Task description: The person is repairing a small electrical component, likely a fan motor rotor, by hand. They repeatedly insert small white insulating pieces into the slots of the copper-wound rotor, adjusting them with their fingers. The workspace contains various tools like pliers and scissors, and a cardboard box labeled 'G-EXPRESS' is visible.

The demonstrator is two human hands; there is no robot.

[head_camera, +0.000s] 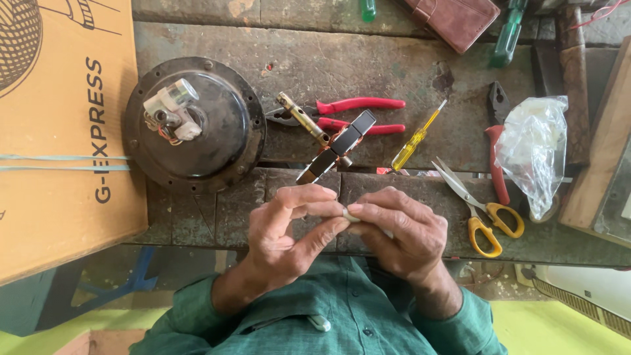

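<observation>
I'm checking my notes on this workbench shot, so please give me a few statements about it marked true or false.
1. Both hands pinch one small white piece between their fingertips. True: the left hand and right hand meet on the small white piece.
2. The yellow-handled scissors lie left of the round black motor housing. False: the yellow-handled scissors lie far right of the round black motor housing.
3. Red-handled pliers lie on the bench beyond the hands. True: the red-handled pliers lie there.
4. The yellow screwdriver is held in the right hand. False: the yellow screwdriver lies on the bench.
5. A cardboard box sits at the left. True: the cardboard box.
</observation>
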